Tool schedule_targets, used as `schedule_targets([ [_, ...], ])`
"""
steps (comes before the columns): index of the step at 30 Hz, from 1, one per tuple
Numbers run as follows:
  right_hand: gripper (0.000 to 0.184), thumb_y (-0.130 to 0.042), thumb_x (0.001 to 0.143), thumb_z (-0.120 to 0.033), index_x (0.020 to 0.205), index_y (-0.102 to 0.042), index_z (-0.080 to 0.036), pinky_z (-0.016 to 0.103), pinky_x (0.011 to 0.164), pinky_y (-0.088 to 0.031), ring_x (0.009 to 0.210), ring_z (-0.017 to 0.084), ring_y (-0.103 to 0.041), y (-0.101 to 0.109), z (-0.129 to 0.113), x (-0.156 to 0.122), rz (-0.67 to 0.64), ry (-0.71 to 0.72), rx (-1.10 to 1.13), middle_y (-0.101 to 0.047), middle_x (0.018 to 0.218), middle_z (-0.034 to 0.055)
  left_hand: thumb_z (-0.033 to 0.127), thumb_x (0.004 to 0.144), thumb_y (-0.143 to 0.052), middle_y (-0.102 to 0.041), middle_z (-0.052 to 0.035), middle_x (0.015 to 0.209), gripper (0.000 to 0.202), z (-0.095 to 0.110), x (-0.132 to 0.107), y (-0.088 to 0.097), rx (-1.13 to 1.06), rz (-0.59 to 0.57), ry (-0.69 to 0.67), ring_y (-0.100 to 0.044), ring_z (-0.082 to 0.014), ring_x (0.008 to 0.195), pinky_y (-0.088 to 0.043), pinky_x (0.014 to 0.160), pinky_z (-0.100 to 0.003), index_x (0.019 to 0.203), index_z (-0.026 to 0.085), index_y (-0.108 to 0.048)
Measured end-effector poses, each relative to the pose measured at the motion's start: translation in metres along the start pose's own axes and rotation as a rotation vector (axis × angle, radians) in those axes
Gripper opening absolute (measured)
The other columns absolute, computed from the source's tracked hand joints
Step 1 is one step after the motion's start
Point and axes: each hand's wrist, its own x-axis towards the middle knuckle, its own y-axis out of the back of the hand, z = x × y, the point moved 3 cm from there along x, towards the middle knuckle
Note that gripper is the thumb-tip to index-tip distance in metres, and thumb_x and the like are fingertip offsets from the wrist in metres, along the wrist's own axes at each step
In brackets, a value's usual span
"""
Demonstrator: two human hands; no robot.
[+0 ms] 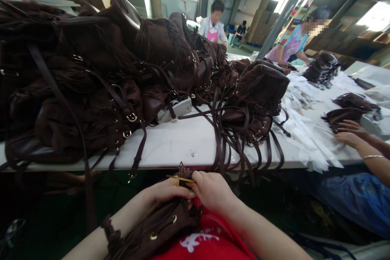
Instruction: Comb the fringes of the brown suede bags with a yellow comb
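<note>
A dark brown fringed bag [166, 225] with gold eyelets lies across my lap, below the table edge. My left hand [166, 190] is closed on the bag near its bunched fringe [184, 169]. My right hand [213, 190] is closed around a thin brass-coloured tool [181, 179], whose narrow end points left over my left thumb. Whether it is tweezers or snips I cannot tell. Both hands are close together, and the fingertips are partly hidden.
Brown bags [91, 44] are heaped along the white table [179, 142]. Straps [243, 150] hang over its front edge. At right a co-worker's hands [350, 132] touch a brown piece [344, 118]. Two people in pink aprons [212, 35] stand beyond, near white strips [310, 130].
</note>
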Motion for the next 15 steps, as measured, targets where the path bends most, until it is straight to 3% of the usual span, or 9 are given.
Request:
schedule_targets([
  [4, 0.022, -0.037, 0.096, -0.033, 0.093, -0.055, -0.02, 0.026, 0.063, -0.042, 0.076, 0.019, -0.066, 0.0, 0.001, 0.0, -0.006, -0.002, -0.032, -0.068, 0.088, 0.0044, 0.03, 0.069, -0.06, -0.06, -0.002, 0.055, 0.021, 0.004, 0.0, -0.014, 0.018, 0.025, -0.053, -0.052, -0.0134, 0.053, -0.041, 0.054, -0.025, 0.056, 0.014, -0.058],
  [9, 0.023, -0.035, 0.097, -0.032, 0.091, -0.054, -0.02, 0.025, 0.062, -0.04, 0.076, 0.018, -0.067, -0.004, 0.006, 0.0, -0.014, -0.001, 0.022, -0.069, 0.086, 0.0031, 0.032, 0.083, -0.047, -0.058, -0.0007, 0.056, 0.032, 0.014, -0.006, -0.029, 0.291, 0.097, -0.101, -0.052, -0.0134, 0.054, -0.045, 0.057, -0.025, 0.055, 0.017, -0.053],
  [12, 0.024, -0.034, 0.097, -0.032, 0.093, -0.054, -0.02, 0.025, 0.062, -0.04, 0.077, 0.018, -0.067, -0.012, 0.01, 0.003, -0.017, -0.013, 0.009, -0.069, 0.086, 0.0046, 0.033, 0.088, -0.043, -0.067, -0.0041, 0.075, 0.03, 0.025, -0.013, -0.04, 0.595, 0.116, -0.214, -0.061, -0.019, 0.078, -0.049, 0.078, -0.029, 0.071, 0.017, -0.063],
  [15, 0.025, -0.033, 0.097, -0.032, 0.094, -0.055, -0.02, 0.026, 0.062, -0.041, 0.078, 0.019, -0.067, -0.025, 0.017, 0.011, -0.024, -0.032, -0.001, -0.07, 0.087, 0.0052, 0.033, 0.089, -0.045, -0.065, -0.0097, 0.115, 0.029, 0.032, -0.018, -0.056, 0.922, 0.154, -0.302, -0.055, -0.0273, 0.113, -0.038, 0.102, -0.036, 0.103, 0.018, -0.065],
])
